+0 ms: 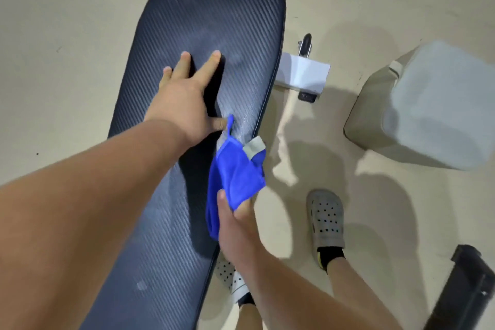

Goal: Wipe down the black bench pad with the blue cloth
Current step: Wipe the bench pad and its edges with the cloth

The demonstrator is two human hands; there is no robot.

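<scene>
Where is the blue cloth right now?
In the head view, the blue cloth is held by the right hand at the right edge of the black bench pad, nearer the camera than the left hand, which rests flat on the pad.

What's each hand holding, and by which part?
Right hand grips the blue cloth by its near end. Left hand holds nothing; it rests flat on the black bench pad.

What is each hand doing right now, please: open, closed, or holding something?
Left hand: open, fingers spread flat on the black bench pad.
Right hand: closed, gripping the blue cloth near the pad's right edge.
</scene>
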